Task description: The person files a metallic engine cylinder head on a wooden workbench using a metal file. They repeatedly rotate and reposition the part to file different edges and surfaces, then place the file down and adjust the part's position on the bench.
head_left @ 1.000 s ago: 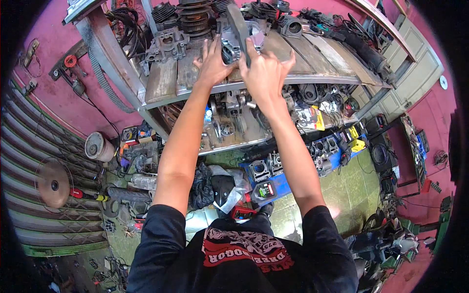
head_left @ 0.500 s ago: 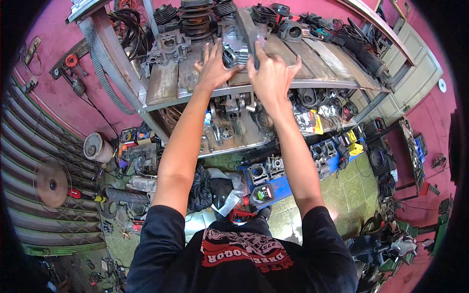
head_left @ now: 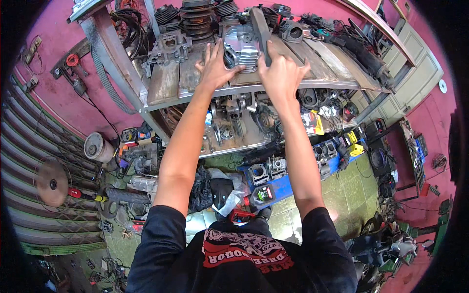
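Note:
A grey metal engine cylinder head (head_left: 243, 48) sits on the wooden top shelf (head_left: 168, 83) of a metal rack. My left hand (head_left: 215, 66) lies flat on the shelf with fingers spread, its fingertips touching the left side of the cylinder head. My right hand (head_left: 281, 73) rests against its right side, fingers around a dark upright metal bar (head_left: 261, 29) next to the part. Finned engine cylinders (head_left: 198, 22) and another engine casing (head_left: 168, 49) stand behind and to the left.
The lower shelf (head_left: 234, 136) holds several engine parts and gears. On the floor lie a blue tray with cylinder blocks (head_left: 266, 173), a round canister (head_left: 97, 146), a disc (head_left: 51, 183) and scattered tools. A belt and cables hang on the pink wall (head_left: 73, 73).
Both hands have slid forward along the top shelf and now bracket the cylinder head; my view has shifted slightly toward the shelf.

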`<state>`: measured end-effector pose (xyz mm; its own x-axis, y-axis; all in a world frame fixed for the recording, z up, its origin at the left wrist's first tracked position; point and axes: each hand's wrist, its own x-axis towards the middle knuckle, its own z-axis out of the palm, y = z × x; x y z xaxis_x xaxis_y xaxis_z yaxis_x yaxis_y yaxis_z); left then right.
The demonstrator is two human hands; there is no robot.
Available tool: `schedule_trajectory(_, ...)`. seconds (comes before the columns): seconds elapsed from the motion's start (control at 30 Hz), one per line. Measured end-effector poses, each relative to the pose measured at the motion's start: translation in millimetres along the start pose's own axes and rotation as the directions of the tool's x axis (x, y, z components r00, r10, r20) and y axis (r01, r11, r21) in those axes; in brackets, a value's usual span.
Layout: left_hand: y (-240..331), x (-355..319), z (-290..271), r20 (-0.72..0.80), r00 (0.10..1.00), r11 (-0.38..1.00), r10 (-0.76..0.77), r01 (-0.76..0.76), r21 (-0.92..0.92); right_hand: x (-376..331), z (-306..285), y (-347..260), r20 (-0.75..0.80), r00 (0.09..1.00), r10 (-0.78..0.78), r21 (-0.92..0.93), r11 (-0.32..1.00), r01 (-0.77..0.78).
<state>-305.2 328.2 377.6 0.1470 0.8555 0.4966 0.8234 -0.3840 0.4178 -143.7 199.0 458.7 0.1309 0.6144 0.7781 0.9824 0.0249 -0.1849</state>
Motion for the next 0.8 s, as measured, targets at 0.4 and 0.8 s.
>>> schedule_trajectory(0.4,-1.7,-1.6,-0.1,-0.027,1.0,1.0,0.007,-0.007,-0.012,-12.8,-3.2,15.1,0.007,1.0,-0.015,0.021,1.0,0.015)
schedule_trajectory(0.8,-2.5,-1.6,-1.3,-0.013,1.0,1.0,-0.005,0.005,0.016,-39.9,2.6,20.9,0.015,1.0,-0.002,0.087,0.996,0.0)
